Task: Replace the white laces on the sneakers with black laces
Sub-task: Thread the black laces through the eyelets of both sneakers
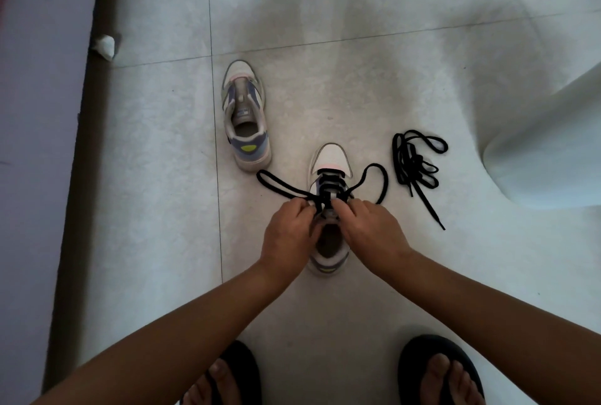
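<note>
Near: the left hand (287, 235) and right hand (367, 232) are being held over 1 sneaker (330, 176), toe pointing far, each pinching a black lace (279, 185) end at the upper eyelets. The lace's 2 tails are being trailed out left and right. Right: 1 spare black lace (414, 165), bundled. Far left: 1 unlaced sneaker (246, 118), judged next, nearer the left hand.
</note>
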Motion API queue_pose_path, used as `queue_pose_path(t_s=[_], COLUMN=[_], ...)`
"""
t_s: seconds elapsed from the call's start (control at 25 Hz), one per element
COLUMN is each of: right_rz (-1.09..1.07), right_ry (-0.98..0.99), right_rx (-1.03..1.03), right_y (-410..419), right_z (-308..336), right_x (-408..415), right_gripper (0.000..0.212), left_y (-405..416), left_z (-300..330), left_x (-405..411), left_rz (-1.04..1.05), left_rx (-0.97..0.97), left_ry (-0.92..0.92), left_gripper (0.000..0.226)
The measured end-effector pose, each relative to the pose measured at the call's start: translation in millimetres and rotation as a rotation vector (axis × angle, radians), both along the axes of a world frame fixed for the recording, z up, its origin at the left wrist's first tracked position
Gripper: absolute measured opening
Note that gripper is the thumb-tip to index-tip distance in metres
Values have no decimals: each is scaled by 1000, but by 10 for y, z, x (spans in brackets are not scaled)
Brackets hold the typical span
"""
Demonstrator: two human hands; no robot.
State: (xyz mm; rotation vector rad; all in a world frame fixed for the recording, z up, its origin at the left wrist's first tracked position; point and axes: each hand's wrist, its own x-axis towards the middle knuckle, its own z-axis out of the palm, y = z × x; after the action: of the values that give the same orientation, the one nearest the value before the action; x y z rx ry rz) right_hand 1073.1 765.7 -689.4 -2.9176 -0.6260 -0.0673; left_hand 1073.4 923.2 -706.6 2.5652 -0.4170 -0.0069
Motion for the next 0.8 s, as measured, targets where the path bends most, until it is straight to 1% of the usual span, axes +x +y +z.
queue_pose_path(t_s=[0.04,0.12,0.2,0.24,0.28,0.32,0.36,0.44,0.48,0.52,0.56,0.64,0.68,0.76,0.8], right_rz=[12,15,-4,-4,6,20,67,224,306,362,326,58,-82,-260,-289], right_ry=[13,43,76,94,74,32,-33,-155,-169,-143,-19,259,354,387,384], right_rx=[-18,-69,-130,-152,-166,-191,-186,-187,-166,-103,9,269,380,521,543], right_y=[29,90,139,159,170,176,162,92,47,6,-18,-39,-27,-5,17], right_z=[20,47,86,105,98,107,93,49,29,-8,-24,-80,-115,-185,-185], right_x=[0,11,45,63,78,87,87,60,54,58,57,63,49,47,52], right_gripper=[33,34,36,35,30,20,6,22,25,20,13,1,2,4,4], left_y=[-16,-55,-52,-35,-9,20,48,73,70,63,55,35,23,2,-3], left_z=[-1,19,1,-8,-17,-18,-19,-19,-21,-26,-34,-65,-73,-69,-63], left_x=[17,81,131,158,189,217,239,238,221,195,172,139,125,106,101], left_rz=[1,115,262,295,315,332,344,344,348,362,385,444,464,482,490], left_rx=[-9,-117,-223,-255,-290,-327,-353,-349,-339,-348,-377,-452,-478,-525,-550], left_ry=[2,149,336,403,466,519,557,580,581,586,593,621,638,669,684], left_gripper=[12,10,20,24,27,30,32,34,30,26,24,25,25,25,24])
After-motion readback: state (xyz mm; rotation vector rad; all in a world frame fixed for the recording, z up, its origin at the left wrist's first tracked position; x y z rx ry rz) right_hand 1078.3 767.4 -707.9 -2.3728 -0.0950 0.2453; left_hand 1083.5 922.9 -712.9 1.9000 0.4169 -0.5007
